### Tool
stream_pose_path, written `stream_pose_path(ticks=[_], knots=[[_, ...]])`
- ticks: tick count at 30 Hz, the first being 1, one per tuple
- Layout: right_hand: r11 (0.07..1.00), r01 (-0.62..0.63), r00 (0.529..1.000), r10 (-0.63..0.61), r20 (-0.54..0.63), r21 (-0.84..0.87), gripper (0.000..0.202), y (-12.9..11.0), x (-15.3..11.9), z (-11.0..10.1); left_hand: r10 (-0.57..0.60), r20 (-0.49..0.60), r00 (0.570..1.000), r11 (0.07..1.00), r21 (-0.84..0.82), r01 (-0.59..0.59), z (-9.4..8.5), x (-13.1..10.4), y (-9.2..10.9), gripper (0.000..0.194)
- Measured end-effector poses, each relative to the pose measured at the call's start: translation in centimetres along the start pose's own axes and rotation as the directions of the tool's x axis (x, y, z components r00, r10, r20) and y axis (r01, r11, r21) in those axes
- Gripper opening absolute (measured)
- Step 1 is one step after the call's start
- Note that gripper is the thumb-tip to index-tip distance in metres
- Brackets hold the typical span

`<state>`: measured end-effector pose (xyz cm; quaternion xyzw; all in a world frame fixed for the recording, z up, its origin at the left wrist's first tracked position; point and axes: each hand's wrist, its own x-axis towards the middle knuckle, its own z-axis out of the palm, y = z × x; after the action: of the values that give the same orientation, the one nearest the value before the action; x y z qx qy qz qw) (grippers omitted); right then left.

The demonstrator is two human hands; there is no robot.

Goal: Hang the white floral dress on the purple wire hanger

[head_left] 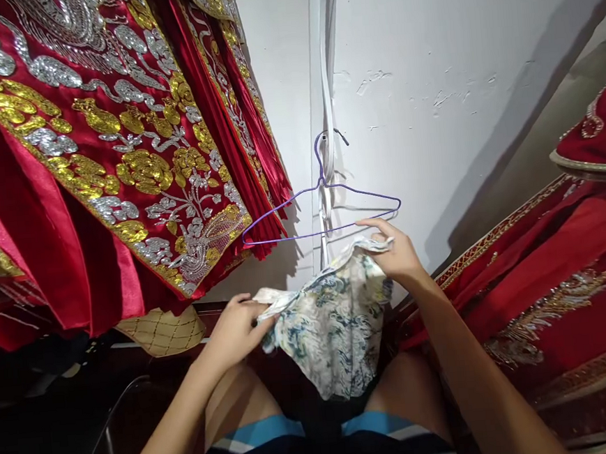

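Observation:
A small white garment with a blue and yellow leafy print [337, 329] hangs between my hands, its top edge slanting up to the right. My left hand [245, 326] grips the garment's left top corner. The right top corner is pinched by my right hand [394, 251], whose index finger reaches up to the bottom bar of a purple wire hanger [304, 236]. The hanger hangs bare by its hook against the wall, just above the garment.
Red garments with gold and silver sequins [146, 173] hang at the left. More red embroidered clothing [574, 282] hangs at the right. White cables [323, 64] run down the white wall [399, 58]. A dark chair-like object [115, 438] stands at the lower left.

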<state>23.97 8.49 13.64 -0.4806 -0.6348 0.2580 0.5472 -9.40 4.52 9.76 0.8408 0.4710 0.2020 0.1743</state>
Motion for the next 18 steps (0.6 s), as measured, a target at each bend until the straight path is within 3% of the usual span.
stream_pose_path(ticks=[3,6,11,15,18], knots=[[0.997,0.004,0.997,-0.010,0.081,0.072,0.047,1.2,2.4,2.1,-0.085,-0.057,0.995,0.987,0.135,0.092,-2.3,0.7,-0.1,0.047],[0.999,-0.005,0.992,-0.001,0.123,0.050,0.010,2.6,3.2,2.8,-0.144,-0.087,0.986,0.972,0.174,0.158,-3.4,1.2,-0.1,0.044],[0.990,-0.022,0.997,0.031,0.067,-0.136,0.033,3.2,1.4,0.6,-0.030,-0.222,0.975,0.997,0.059,0.044,-3.8,1.8,1.0,0.040],[0.982,-0.098,0.994,0.104,0.028,-0.162,0.037,1.6,0.0,-0.5,-0.115,-0.354,0.928,0.988,0.056,0.144,-4.0,3.2,2.5,0.036],[0.981,-0.139,0.990,0.140,-0.006,-0.137,0.037,0.6,-0.5,-0.6,-0.178,-0.319,0.931,0.978,0.051,0.204,-4.3,4.8,3.0,0.036]])
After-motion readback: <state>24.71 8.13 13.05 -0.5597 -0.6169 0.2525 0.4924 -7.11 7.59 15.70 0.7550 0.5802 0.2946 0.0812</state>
